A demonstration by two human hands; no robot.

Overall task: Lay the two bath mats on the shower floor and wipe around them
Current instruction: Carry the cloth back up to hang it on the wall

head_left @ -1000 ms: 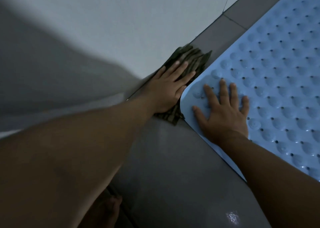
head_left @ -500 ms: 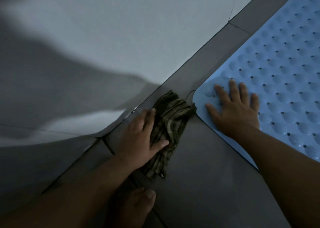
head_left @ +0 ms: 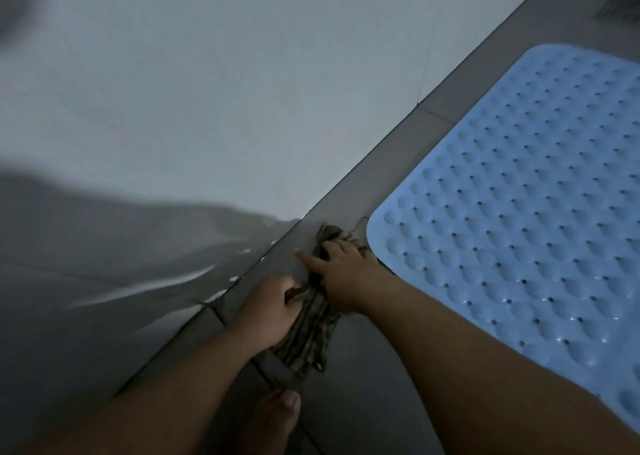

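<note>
A light blue bath mat [head_left: 519, 212] with raised bumps and small holes lies flat on the dark grey floor at the right. A dark green striped cloth [head_left: 311, 330] lies bunched on the floor strip between the mat's near corner and the wall. My left hand [head_left: 270, 312] grips the cloth's left side with curled fingers. My right hand [head_left: 343, 271] is on the cloth's upper part, fingers curled into it and the index finger stretched out to the left. Only one mat is in view.
A pale tiled wall [head_left: 242, 91] runs diagonally along the left of the floor strip [head_left: 433, 108]. My bare toes [head_left: 277, 416] show at the bottom. A floor drain grate [head_left: 616, 9] sits at the top right corner.
My right hand left the mat's corner and came onto the cloth. The left hand's fingers curled round the cloth. The view pulled back, showing more of the mat.
</note>
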